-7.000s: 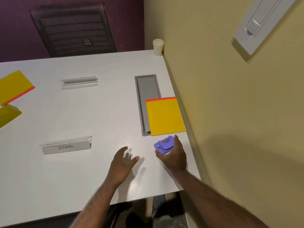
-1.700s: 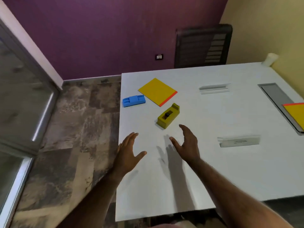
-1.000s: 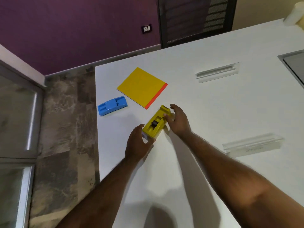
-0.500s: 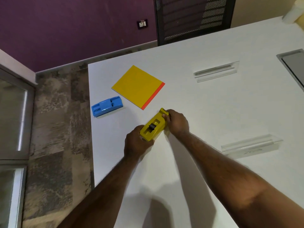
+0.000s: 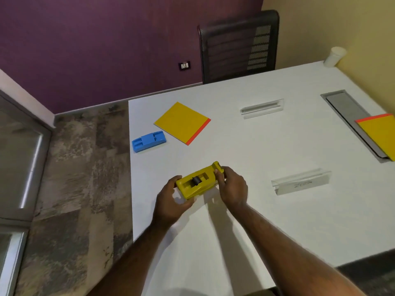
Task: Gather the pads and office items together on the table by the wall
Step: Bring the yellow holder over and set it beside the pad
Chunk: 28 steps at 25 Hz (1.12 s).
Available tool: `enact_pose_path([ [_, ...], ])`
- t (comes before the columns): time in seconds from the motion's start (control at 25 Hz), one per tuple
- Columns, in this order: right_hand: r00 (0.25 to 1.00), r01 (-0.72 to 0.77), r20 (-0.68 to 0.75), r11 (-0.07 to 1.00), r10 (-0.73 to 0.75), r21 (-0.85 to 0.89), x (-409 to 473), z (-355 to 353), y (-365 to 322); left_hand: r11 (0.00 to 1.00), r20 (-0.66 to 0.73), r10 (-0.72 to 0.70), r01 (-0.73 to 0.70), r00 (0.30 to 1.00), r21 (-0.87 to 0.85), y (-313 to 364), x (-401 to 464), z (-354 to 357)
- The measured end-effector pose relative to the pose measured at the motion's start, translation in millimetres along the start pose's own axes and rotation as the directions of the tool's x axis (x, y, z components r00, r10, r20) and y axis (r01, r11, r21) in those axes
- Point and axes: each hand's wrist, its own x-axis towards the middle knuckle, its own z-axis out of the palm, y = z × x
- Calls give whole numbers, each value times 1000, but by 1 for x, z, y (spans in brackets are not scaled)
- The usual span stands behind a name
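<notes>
A yellow tape dispenser (image 5: 197,182) is held just above the white table (image 5: 267,221), gripped at both ends. My left hand (image 5: 171,201) holds its near end and my right hand (image 5: 233,186) holds its far end. A yellow pad with an orange edge (image 5: 181,122) lies flat at the table's left side. Next to it, at the table's left edge, sits a blue plastic office item (image 5: 148,141). A second yellow pad (image 5: 380,135) lies by the yellow wall at the right, partly cut off by the frame.
Two clear acrylic name holders (image 5: 263,107) (image 5: 301,183) stand on the table. A grey cable hatch (image 5: 350,116) runs along the wall side. A white cup (image 5: 333,56) stands in the far corner. A black mesh chair (image 5: 237,45) stands behind the table.
Both hands reached the yellow tape dispenser, closed on its two ends and lifted it off the table, turning it and bringing it nearer. The view has swung back toward the right.
</notes>
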Motion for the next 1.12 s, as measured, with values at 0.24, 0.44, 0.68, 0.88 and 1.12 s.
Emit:
enact_pose_path([
  [0.24,979,-12,-203,997,27,75,-93,-60,-27,977,-32,129,-133,991,-169,33,-83,-26],
  [0.44,943,17,-325,970,65,244,-157,-123,-28,923,13,243,-227,970,-309,74,-138,-26],
  [0.68,901,15,-409,933,144,360,-225,-219,5,857,162,447,-369,880,-361,147,-182,13],
  [0.88,831,-8,-496,896,253,444,-265,-314,56,797,282,584,-470,761,-379,224,-204,81],
  [1.12,766,14,-539,829,351,559,-295,-427,151,721,322,690,-578,648,-382,315,-244,199],
])
